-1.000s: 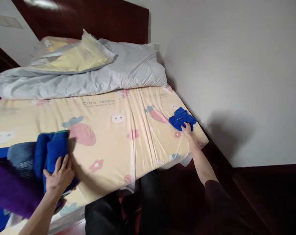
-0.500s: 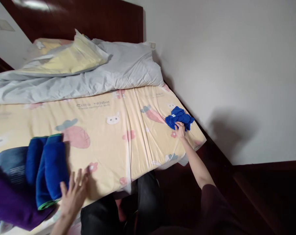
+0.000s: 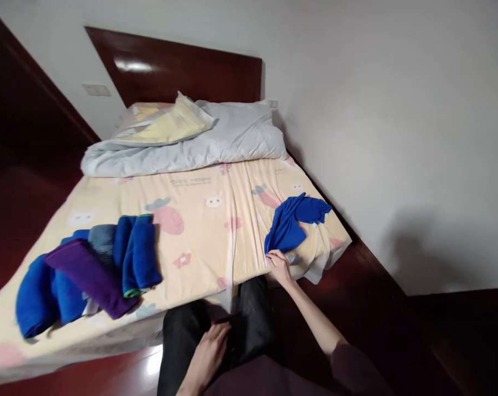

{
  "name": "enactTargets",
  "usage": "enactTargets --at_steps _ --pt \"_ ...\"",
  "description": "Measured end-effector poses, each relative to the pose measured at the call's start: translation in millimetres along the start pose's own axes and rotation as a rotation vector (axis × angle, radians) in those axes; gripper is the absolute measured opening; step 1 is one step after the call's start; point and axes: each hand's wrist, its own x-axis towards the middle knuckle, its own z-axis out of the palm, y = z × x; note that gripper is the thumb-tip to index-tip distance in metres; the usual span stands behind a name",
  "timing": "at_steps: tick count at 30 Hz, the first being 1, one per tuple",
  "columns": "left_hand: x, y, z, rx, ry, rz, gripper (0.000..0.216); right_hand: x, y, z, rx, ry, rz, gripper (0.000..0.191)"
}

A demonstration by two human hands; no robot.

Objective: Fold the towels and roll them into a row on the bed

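Observation:
A crumpled blue cloth (image 3: 288, 228) lies on the right part of the bed, partly stretched out toward its front edge. My right hand (image 3: 278, 265) is closed on the near corner of this cloth, pinching it. Small white tags show at the cloth's far bunched end. My left hand (image 3: 211, 349) hangs over my lap, holding nothing, its fingers loosely extended. To the left, folded blue cloths (image 3: 142, 256) with green edging lie in a row with a purple folded cloth (image 3: 90, 278) and a grey-blue one (image 3: 101, 242).
The bed sheet (image 3: 203, 236) is pale yellow with printed rabbits and strawberries. A white quilt (image 3: 241, 132) and a pale yellow pillow (image 3: 177, 124) lie by the dark wooden headboard (image 3: 199, 71). A wall (image 3: 397, 137) runs along the right side.
My right hand has drawn a corner of the blue cloth toward me and left, spreading it from a bunch. My left hand has moved from beside the folded cloths to my lap. The view shifted.

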Motion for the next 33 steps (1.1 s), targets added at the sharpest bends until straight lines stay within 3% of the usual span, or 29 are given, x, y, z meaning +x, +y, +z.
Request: enactTargets --at_steps 3,5,8,12,15,19,22,28,33 --pt "23 24 -39 -0.211 0.082 -0.126 0.038 -51 -42 24 0.138 -0.012 0.030 0.022" --pt "34 38 -46 -0.376 0.146 -0.224 0.040 -87 -71 41 0.208 -0.035 0.062 0.020" --pt "40 47 -35 -0.572 0.179 -0.333 0.043 -138 -108 67 0.301 -0.089 0.107 0.017" --pt "29 34 -12 -0.658 0.223 -0.449 0.043 -182 -132 88 0.408 -0.140 0.213 0.011" --pt "17 18 -3 -0.763 0.280 -0.466 0.048 -187 -132 85 0.410 -0.253 0.225 0.007" --pt "10 5 -2 -0.866 0.415 -0.462 0.049 -176 -130 73 0.344 -0.420 0.113 0.009" --pt "9 3 -9 -0.948 0.404 -0.442 0.047 -172 -133 72 0.337 -0.483 0.053 0.011" --pt "-4 11 -24 -0.963 0.126 -0.198 0.032 -183 -138 84 0.369 -0.318 0.014 0.015" --pt "-18 26 -26 -0.760 0.157 -0.061 0.039 -191 -140 78 0.404 -0.227 0.099 0.015"
